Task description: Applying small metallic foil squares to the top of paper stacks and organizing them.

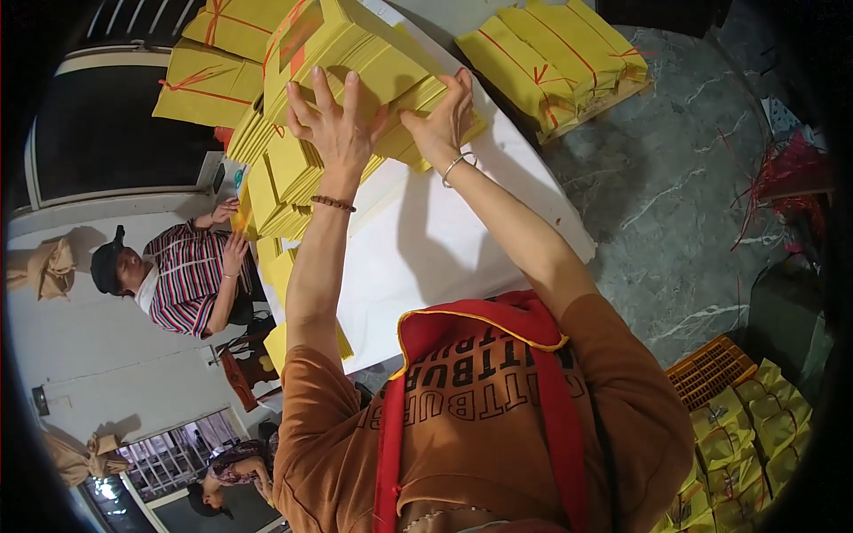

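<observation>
A tall stack of yellow paper sheets or envelopes (378, 67) stands at the far end of the white table. My left hand (336, 129) rests on the near side of it, fingers spread and pointing away from me. At the stack's right, my right hand (440, 120) curls its fingers around a bundle of yellow paper (416, 99), thumb on the near side. The inner parts of that grip are hidden. More yellow stacks (289, 169) lean in layers to the left, beneath and beside my left wrist.
Yellow bundles tied with red string (209, 75) sit at the far left; others (555, 58) lie on a board at the far right. A co-worker in a striped shirt (191, 275) handles yellow paper at the table's left. An orange crate (711, 369) stands lower right, beside more yellow bundles (737, 444).
</observation>
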Action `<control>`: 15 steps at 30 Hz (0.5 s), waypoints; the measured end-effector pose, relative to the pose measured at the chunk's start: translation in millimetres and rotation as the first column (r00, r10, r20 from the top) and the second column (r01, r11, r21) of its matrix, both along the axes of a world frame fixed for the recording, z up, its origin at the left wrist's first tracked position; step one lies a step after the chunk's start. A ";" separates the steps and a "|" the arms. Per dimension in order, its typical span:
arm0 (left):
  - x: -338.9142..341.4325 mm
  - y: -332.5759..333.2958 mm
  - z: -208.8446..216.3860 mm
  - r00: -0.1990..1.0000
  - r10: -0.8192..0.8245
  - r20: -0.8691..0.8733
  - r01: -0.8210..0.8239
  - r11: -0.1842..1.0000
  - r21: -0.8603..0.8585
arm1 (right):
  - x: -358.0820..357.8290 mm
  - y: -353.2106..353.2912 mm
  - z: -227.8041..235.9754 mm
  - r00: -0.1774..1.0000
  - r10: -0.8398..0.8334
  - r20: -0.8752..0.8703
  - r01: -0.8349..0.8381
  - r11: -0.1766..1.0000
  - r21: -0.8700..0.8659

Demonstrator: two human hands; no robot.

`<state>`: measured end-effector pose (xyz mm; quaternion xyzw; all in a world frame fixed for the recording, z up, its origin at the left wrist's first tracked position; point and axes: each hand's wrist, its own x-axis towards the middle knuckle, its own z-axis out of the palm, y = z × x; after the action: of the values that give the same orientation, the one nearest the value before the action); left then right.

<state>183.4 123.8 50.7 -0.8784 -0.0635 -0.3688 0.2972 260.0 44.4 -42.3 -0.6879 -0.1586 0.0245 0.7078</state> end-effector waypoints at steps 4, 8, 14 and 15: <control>-0.6 -1.1 0.6 1.000 0.008 0.002 -0.008 1.000 0.012 | -5.4 2.7 -1.0 0.988 -0.069 0.139 0.064 0.997 0.042; -2.4 -2.2 0.7 1.000 0.029 0.001 -0.029 1.000 0.000 | -11.1 -2.9 -1.8 0.947 -0.003 0.322 0.045 0.991 -0.124; -2.1 -2.3 2.9 0.998 0.070 -0.004 -0.069 0.997 0.036 | -8.8 -2.8 -9.7 0.966 0.023 0.256 -0.005 0.997 -0.071; -2.5 -1.8 3.6 0.997 0.083 -0.003 -0.083 0.994 0.076 | -8.4 -3.1 -9.0 0.968 0.011 0.249 0.008 0.997 -0.074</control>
<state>180.9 122.0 54.2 -0.8642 -0.0851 -0.3556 0.3456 251.6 41.3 -51.3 -0.7113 -0.2459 -0.0558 0.6561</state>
